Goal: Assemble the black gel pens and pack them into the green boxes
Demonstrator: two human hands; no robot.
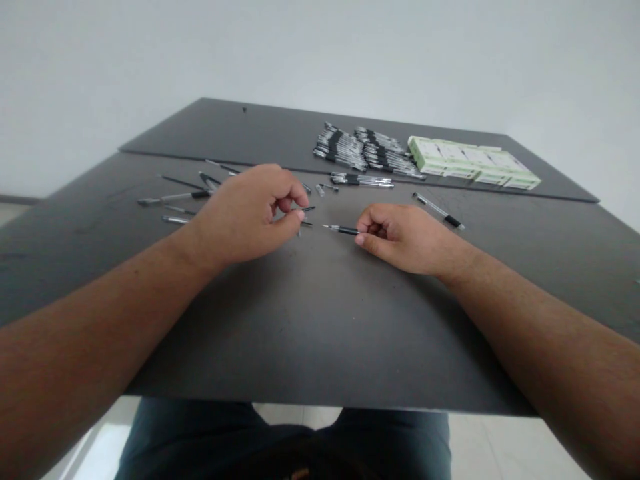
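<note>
The right hand [405,239] is gripping a black-and-clear pen [341,229] in its fingers, tip pointing toward the left hand [245,213], which is pinching something small and dark, partly hidden. Loose pens [175,198] are lying at ten o'clock, a pen pile [360,150] at twelve, and green-and-white boxes [473,163] at one, all on a dark table [320,347].

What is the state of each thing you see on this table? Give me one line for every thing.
Left hand: fingers pinched on a thin dark pen.
Right hand: holding a black-gripped pen, tip pointing left.
Loose pen: lying alone, untouched.
Pen pile: bunched in rows.
Green-and-white boxes: lying side by side.
</note>
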